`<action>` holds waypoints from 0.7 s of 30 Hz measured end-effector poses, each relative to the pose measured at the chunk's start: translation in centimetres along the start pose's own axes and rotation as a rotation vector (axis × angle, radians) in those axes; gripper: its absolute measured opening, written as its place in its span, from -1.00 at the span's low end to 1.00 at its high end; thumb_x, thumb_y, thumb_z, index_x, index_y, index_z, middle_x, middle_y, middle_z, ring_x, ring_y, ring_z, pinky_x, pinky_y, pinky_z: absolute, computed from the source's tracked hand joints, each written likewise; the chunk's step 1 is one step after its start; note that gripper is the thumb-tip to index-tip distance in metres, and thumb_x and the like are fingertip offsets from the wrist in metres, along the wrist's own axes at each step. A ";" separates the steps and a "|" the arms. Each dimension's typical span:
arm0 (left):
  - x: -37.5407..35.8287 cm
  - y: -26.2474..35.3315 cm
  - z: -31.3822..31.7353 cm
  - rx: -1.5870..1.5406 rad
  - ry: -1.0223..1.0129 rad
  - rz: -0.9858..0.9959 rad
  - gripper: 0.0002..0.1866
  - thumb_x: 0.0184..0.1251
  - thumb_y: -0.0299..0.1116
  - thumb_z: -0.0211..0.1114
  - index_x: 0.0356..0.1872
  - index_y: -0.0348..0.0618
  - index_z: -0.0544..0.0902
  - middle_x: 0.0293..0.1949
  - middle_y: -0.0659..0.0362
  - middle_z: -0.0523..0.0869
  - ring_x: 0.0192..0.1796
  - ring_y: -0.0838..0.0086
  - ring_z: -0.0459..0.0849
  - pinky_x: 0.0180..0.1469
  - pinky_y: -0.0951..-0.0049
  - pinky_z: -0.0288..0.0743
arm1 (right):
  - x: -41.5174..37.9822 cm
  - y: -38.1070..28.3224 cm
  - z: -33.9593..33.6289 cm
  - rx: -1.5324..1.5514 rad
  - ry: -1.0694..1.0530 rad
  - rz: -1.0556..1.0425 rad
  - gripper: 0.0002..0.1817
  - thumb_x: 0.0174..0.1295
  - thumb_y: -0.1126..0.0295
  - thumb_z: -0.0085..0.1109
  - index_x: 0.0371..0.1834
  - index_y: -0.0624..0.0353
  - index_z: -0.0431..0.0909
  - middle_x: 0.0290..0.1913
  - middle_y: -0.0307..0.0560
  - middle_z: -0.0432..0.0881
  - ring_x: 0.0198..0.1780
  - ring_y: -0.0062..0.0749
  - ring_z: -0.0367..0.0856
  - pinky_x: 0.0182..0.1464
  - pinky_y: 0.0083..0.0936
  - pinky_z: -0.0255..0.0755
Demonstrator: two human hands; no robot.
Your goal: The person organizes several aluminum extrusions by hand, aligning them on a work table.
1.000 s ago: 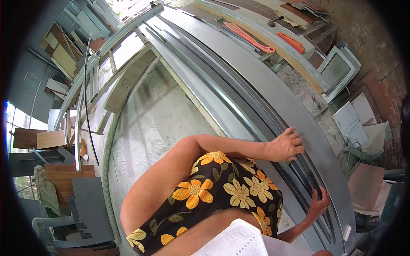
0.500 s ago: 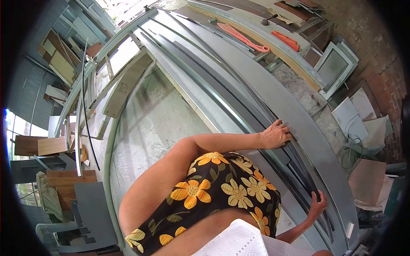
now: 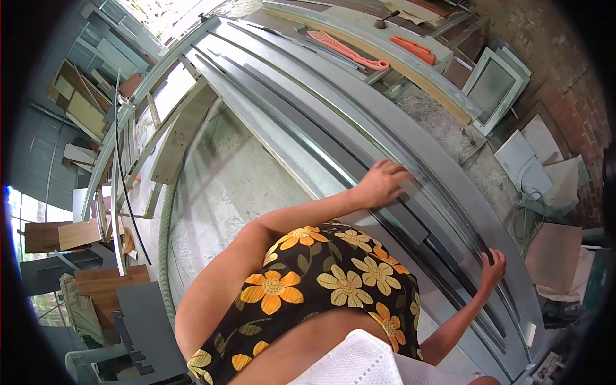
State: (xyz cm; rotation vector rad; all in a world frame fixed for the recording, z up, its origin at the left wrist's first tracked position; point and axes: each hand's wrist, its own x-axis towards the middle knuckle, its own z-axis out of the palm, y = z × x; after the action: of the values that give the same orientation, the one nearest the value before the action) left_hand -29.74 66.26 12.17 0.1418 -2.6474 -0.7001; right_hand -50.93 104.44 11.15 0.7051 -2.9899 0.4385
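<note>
Long dark metal strips lie lengthwise over a pale grey metal panel. My left hand hovers over the strips at mid-length, its fingers loosely bent, apart and slightly blurred, with nothing visible in them. Farther along, my right hand has its thumb and fingers closed at a long, thin dark strip near the panel's outer side. Part of that grip is hidden by the hand itself. A shorter dark piece rests among the strips between the two hands.
An orange-pink handled tool and an orange-red object lie beyond the panel. A framed pane leans near the brick wall. Wooden boards and a grey sheet stand at left, beside a ribbed hose.
My left hand has come off the strips and shifted up and left. My right hand has moved upward, and a thin strip now lies farther from the others, toward the panel's outer side.
</note>
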 end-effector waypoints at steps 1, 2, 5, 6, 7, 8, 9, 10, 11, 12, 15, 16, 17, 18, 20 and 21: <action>-0.8 -0.5 -0.8 0.001 0.049 -0.030 -0.55 0.06 -0.35 0.29 0.04 -0.08 0.48 -0.02 0.07 0.53 0.08 0.21 0.47 0.24 0.13 0.21 | 0.6 0.3 0.4 -0.001 -0.006 0.006 -0.72 0.06 0.26 0.24 -0.15 0.06 0.59 -0.03 -0.20 0.49 0.05 -0.25 0.42 0.14 -0.32 0.23; -1.7 -1.0 -1.7 0.001 0.097 -0.061 -0.57 0.05 -0.38 0.29 0.02 -0.09 0.50 -0.03 0.07 0.54 0.05 0.20 0.49 0.21 0.15 0.25 | 1.1 0.6 0.8 -0.003 -0.013 0.011 -0.72 0.07 0.26 0.23 -0.14 0.06 0.59 -0.02 -0.19 0.49 0.05 -0.24 0.42 0.14 -0.31 0.23; -4.8 -1.7 -4.4 -0.027 0.320 -0.232 -0.61 -0.04 -0.57 0.28 -0.08 -0.12 0.57 -0.14 0.07 0.60 -0.03 0.21 0.52 0.02 0.32 0.38 | 2.6 1.7 2.2 0.094 -0.014 -0.001 -0.72 0.09 0.28 0.22 -0.12 0.05 0.59 0.01 -0.14 0.48 0.07 -0.20 0.42 0.11 -0.30 0.27; -6.3 -2.7 -4.8 0.009 0.377 -0.272 -0.60 -0.06 -0.60 0.27 -0.09 -0.13 0.57 -0.13 0.07 0.61 -0.06 0.23 0.55 0.00 0.34 0.40 | 2.6 2.4 2.8 0.139 -0.010 0.002 -0.72 0.09 0.28 0.22 -0.11 0.05 0.58 0.02 -0.12 0.48 0.08 -0.19 0.42 0.11 -0.30 0.28; -7.8 -3.4 -5.1 0.000 0.463 -0.344 -0.60 -0.06 -0.62 0.26 -0.09 -0.15 0.57 -0.10 0.06 0.61 -0.05 0.22 0.56 0.00 0.36 0.41 | 2.7 3.1 3.4 0.117 0.023 -0.032 -0.71 0.09 0.28 0.22 -0.09 0.05 0.58 0.05 -0.08 0.47 0.10 -0.17 0.41 0.10 -0.30 0.30; -8.8 -3.0 -6.6 -0.082 0.460 -0.429 -0.59 -0.04 -0.61 0.26 -0.07 -0.16 0.55 -0.09 0.05 0.61 -0.04 0.20 0.56 0.02 0.36 0.40 | 2.7 3.8 3.8 0.090 0.055 -0.060 -0.69 0.10 0.28 0.21 -0.08 0.06 0.57 0.07 -0.04 0.46 0.11 -0.14 0.40 0.09 -0.31 0.31; -11.0 -4.7 -5.9 0.002 0.602 -0.471 -0.60 -0.04 -0.60 0.26 -0.07 -0.16 0.55 -0.08 0.03 0.60 -0.02 0.18 0.54 0.07 0.33 0.37 | 2.5 3.7 3.6 0.087 0.082 -0.053 -0.68 0.09 0.27 0.22 -0.06 0.06 0.56 0.08 -0.02 0.45 0.12 -0.14 0.40 0.10 -0.31 0.30; -12.0 -4.5 -6.6 0.084 0.637 -0.515 -0.60 0.00 -0.59 0.25 -0.04 -0.19 0.53 -0.07 0.00 0.58 0.02 0.17 0.52 0.11 0.35 0.35 | 2.3 3.2 3.4 0.083 0.111 -0.044 -0.66 0.09 0.25 0.23 -0.05 0.07 0.56 0.09 -0.01 0.45 0.12 -0.14 0.40 0.12 -0.31 0.30; -13.6 -5.2 -6.7 0.128 0.656 -0.617 -0.59 0.05 -0.56 0.24 0.00 -0.21 0.50 -0.04 -0.01 0.55 0.04 0.20 0.51 0.11 0.35 0.34 | 2.0 2.8 3.1 0.089 0.138 -0.045 -0.64 0.08 0.24 0.24 -0.04 0.07 0.55 0.10 0.01 0.45 0.13 -0.14 0.40 0.13 -0.31 0.29; -15.6 -6.8 -6.0 0.110 0.747 -0.652 -0.57 0.09 -0.51 0.25 0.05 -0.21 0.47 0.01 0.02 0.53 0.04 0.24 0.50 0.08 0.35 0.35 | 1.4 2.6 2.9 0.096 0.169 -0.036 -0.62 0.07 0.22 0.24 -0.03 0.07 0.54 0.10 0.02 0.45 0.13 -0.13 0.39 0.14 -0.31 0.29; -20.0 -7.4 -3.2 -0.044 0.740 -0.900 -0.35 0.14 -0.32 0.33 0.23 -0.24 0.26 0.08 -0.05 0.44 -0.03 0.26 0.48 0.02 0.33 0.36 | -2.3 4.8 1.3 0.151 0.294 -0.001 -0.60 0.06 0.21 0.25 -0.01 0.06 0.53 0.06 0.03 0.48 0.12 -0.11 0.40 0.14 -0.29 0.29; -21.5 -8.4 -1.9 -0.237 0.779 -0.933 -0.31 0.16 -0.30 0.32 0.25 -0.28 0.20 0.08 -0.13 0.41 -0.02 0.26 0.47 0.03 0.33 0.36 | -4.0 5.6 0.6 0.148 0.342 0.039 -0.60 0.06 0.21 0.25 -0.02 0.06 0.53 0.04 0.03 0.49 0.11 -0.11 0.41 0.14 -0.29 0.29; -22.8 -8.9 -1.0 -0.251 0.742 -0.944 -0.29 0.17 -0.24 0.31 0.26 -0.30 0.17 0.09 -0.17 0.40 0.00 0.24 0.47 0.04 0.33 0.37 | -5.7 7.3 0.2 0.115 0.411 0.051 -0.61 0.06 0.22 0.25 -0.03 0.06 0.53 0.03 0.03 0.49 0.11 -0.11 0.41 0.13 -0.28 0.30; -24.1 -10.4 0.2 -0.393 0.658 -1.123 -0.23 0.17 -0.15 0.30 0.29 -0.27 0.10 0.12 -0.12 0.39 0.02 0.24 0.47 0.04 0.38 0.37 | -7.3 9.4 0.1 0.076 0.482 0.060 -0.62 0.07 0.23 0.24 -0.04 0.07 0.53 0.02 0.04 0.50 0.10 -0.12 0.42 0.12 -0.28 0.30; -22.6 -5.7 0.7 -0.670 0.618 -1.266 -0.21 0.18 0.04 0.21 0.33 0.01 0.03 0.19 0.05 0.40 0.05 0.20 0.52 0.06 0.26 0.34 | -11.6 12.5 -0.7 0.032 0.632 0.175 -0.62 0.07 0.25 0.22 -0.02 0.07 0.50 0.02 0.05 0.50 0.08 -0.09 0.42 0.10 -0.26 0.31; -23.2 -6.1 1.3 -0.749 0.565 -1.261 -0.24 0.15 0.12 0.19 0.31 0.09 0.10 0.20 0.03 0.39 0.05 0.16 0.54 0.06 0.15 0.33 | -14.1 14.0 -0.8 -0.035 0.710 0.279 -0.57 0.05 0.23 0.23 0.01 0.07 0.47 0.03 0.08 0.48 0.09 -0.04 0.40 0.10 -0.22 0.30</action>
State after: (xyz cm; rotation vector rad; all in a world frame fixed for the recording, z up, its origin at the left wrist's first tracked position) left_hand -9.04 66.09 0.06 1.5467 -1.3706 -1.6169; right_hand -44.51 122.78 6.75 0.0797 -2.4009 0.5108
